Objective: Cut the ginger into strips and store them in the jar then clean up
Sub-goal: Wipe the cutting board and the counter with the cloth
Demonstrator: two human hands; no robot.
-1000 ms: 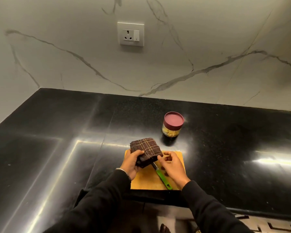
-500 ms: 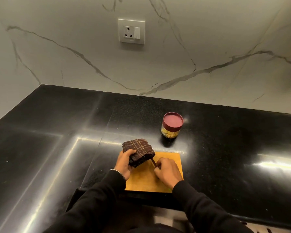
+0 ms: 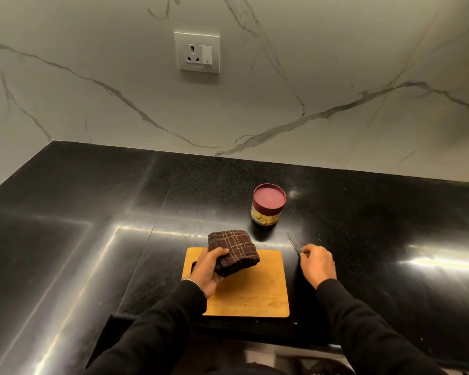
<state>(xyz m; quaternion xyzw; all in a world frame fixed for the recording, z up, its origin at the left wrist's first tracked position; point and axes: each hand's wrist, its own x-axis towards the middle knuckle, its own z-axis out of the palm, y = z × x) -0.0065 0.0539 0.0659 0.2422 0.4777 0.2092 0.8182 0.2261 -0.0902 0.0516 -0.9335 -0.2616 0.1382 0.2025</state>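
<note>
A lidded jar (image 3: 268,205) holding pale ginger strips stands at frame centre on the black counter (image 3: 92,239). Below, the left hand (image 3: 207,269) grips a folded checked cloth (image 3: 233,251) over the cutting board (image 3: 255,293); the right hand (image 3: 316,263) curls around a knife (image 3: 293,243) beside the board.

Home kitchen, black stone counter (image 3: 92,212), marble backsplash (image 3: 309,77), wall socket (image 3: 197,52)

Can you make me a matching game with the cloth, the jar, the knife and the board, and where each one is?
Things:
1. cloth
2. jar
3. knife
4. board

Places:
A. on the counter, behind the board
B. in the left hand, over the board
C. flat on the counter's near edge
D. in the right hand, right of the board

Pairs: 1-B, 2-A, 3-D, 4-C
</note>
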